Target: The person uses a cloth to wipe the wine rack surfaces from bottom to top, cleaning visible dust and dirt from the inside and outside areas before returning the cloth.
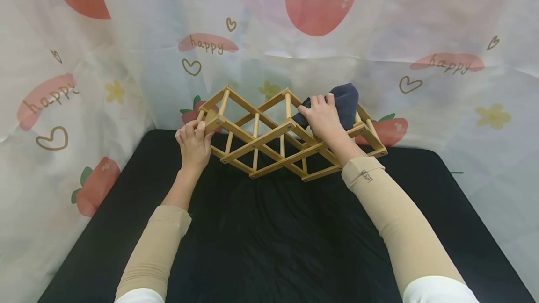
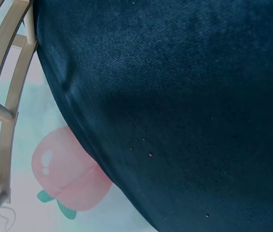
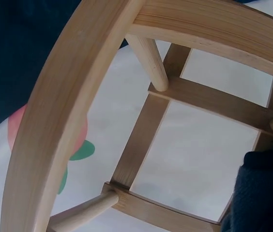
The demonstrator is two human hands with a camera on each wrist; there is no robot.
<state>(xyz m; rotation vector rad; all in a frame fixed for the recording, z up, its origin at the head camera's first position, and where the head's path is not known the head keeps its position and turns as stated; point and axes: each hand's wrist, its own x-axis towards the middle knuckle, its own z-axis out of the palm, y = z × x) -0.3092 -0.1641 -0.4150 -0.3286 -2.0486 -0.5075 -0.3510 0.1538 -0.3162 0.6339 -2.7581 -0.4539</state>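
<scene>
In the head view, the wooden rack (image 1: 254, 145) lay straight ahead over the far side of the counter (image 1: 269, 247), its long axis running left to right. My left hand (image 1: 194, 143) curled its fingers over the left end; my right hand (image 1: 323, 118), nearer the right end, gripped a dark blue cloth (image 1: 346, 106) at an upper compartment. The backdrop (image 1: 139, 8) read "happy" three times; my right sleeve (image 1: 396, 214) bore a mark I couldn't read. In the left wrist view, the rack edged in at left; in the right wrist view, cloth sat lower right, beside wooden bars
</scene>
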